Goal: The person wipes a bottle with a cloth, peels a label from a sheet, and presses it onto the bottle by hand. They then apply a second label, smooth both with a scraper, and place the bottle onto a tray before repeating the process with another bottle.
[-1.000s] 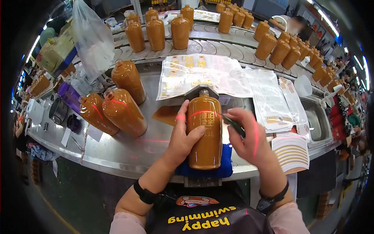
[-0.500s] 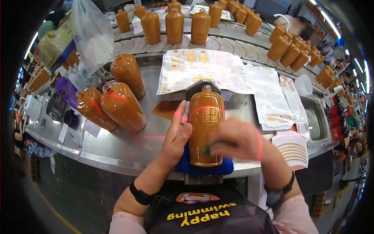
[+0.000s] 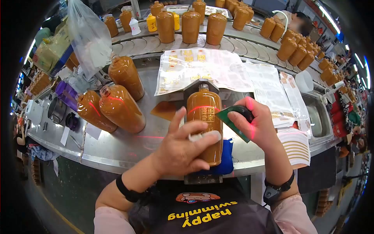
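Observation:
A glossy brown bottle (image 3: 203, 105) with gold characters lies in a dark holder (image 3: 189, 86), its neck pointing away from me, with a blue cloth (image 3: 228, 158) under its lower end. My left hand (image 3: 185, 146) rests across the lower half of the bottle, fingers spread, with something white around one finger. In my right hand (image 3: 251, 117) is a green scraper (image 3: 233, 121) with a dark grip, its corner at the bottle's right side beside the characters. A red laser line crosses the bottle and my right hand.
Three brown bottles (image 3: 122, 105) stand to the left. Label sheets (image 3: 222, 72) lie behind the holder, more sheets (image 3: 269, 91) to the right, near a sink (image 3: 319, 117). A curved conveyor (image 3: 148, 46) carries several bottles. Another person (image 3: 298, 23) is at the back right.
My left hand has moved from the bottle's left side onto its front. My right hand has lifted off the lower bottle and moved up and right with the scraper. Bottles on the conveyor have shifted right.

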Demonstrator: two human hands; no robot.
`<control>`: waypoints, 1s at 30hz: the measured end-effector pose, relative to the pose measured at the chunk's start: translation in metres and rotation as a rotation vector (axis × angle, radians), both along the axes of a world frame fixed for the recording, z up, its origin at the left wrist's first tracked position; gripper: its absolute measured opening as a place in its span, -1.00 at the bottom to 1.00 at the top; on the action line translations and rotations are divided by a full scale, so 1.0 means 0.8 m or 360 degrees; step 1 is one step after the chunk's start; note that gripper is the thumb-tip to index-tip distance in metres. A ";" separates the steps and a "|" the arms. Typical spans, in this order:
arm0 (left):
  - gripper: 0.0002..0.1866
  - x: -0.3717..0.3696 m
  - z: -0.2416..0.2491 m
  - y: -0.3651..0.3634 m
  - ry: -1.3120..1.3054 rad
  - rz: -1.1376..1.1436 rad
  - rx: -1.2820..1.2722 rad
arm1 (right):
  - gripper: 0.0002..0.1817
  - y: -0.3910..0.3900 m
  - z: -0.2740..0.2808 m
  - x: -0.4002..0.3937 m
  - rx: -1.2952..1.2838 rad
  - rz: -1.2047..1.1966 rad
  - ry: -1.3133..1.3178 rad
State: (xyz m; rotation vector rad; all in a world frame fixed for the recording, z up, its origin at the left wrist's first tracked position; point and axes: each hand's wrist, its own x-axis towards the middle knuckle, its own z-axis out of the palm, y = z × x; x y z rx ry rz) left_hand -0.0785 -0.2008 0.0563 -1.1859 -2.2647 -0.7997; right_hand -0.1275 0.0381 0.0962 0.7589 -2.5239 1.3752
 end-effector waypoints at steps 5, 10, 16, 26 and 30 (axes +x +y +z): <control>-0.50 -0.042 -0.029 -0.011 -0.0214 0.0374 0.0652 | -0.79 -0.032 0.041 -0.018 0.0404 0.0639 0.0206; -0.47 -0.021 -0.052 -0.005 -0.0632 0.0560 0.1011 | -0.82 -0.083 0.043 -0.063 0.0745 0.0295 0.0755; -0.43 -0.031 -0.057 0.000 -0.1280 0.0316 0.1418 | -0.82 -0.028 0.010 -0.038 0.0379 0.0259 0.0603; -0.61 -0.136 -0.027 0.023 -0.2662 -0.0294 0.1973 | -0.84 -0.043 0.027 -0.045 0.0214 0.0105 0.0617; -0.68 -0.128 0.004 0.018 -0.2643 -0.0094 0.1579 | -0.74 -0.070 0.042 -0.047 0.0699 0.0818 0.0083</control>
